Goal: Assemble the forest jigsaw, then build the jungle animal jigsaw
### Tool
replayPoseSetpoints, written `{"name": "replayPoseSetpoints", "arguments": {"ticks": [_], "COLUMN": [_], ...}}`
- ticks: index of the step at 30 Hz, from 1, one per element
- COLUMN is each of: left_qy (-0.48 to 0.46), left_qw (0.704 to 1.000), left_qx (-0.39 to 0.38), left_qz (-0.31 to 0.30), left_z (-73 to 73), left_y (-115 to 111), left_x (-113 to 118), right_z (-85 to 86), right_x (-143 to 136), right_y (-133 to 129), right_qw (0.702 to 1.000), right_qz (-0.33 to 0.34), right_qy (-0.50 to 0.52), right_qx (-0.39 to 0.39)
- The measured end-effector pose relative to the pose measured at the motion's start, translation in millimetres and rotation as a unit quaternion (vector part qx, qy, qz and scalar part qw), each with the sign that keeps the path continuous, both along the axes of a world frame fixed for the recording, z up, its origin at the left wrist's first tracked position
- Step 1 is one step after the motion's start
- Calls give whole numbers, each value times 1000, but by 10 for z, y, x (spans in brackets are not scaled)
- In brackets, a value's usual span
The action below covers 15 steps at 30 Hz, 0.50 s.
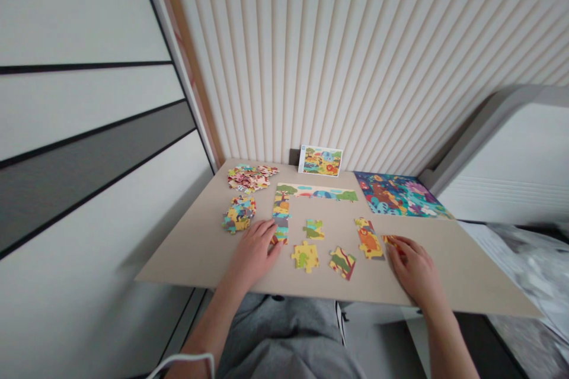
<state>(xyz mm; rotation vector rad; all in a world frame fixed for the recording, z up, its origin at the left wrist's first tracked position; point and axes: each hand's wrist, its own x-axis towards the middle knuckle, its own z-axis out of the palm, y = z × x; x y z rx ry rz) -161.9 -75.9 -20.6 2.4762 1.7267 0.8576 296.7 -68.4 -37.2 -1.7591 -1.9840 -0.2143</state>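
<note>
My left hand (255, 250) lies on the lower end of the left column of joined puzzle pieces (281, 213), its fingers apart. The joined top row (326, 192) meets that column at the corner. My right hand (413, 265) pinches a small orange-yellow puzzle piece (388, 239) at the table, right of the joined lion pieces (368, 240). Between my hands lie three loose pieces: a green one (315, 229), a yellow one with a green figure (306, 257) and a tilted green-and-red one (342, 263).
A picture card (320, 161) leans at the table's back edge. Puzzle pieces form a pile (250, 178) at the back left, with a smaller cluster (240, 214) before it. A dark colourful puzzle (400, 194) lies at the back right of the table (448, 266).
</note>
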Motion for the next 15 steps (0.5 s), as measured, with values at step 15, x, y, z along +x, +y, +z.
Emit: {"name": "replayPoseSetpoints", "arguments": {"ticks": [15], "left_qy": [6], "left_qw": [1000], "left_qx": [2], "left_qz": [-1], "left_z": [5], "left_y": [10], "left_x": [3], "right_z": [-5], "right_x": [1], "right_y": [2], "right_qw": [1000], "right_qz": [-1], "right_qy": [4], "right_qx": [7]}}
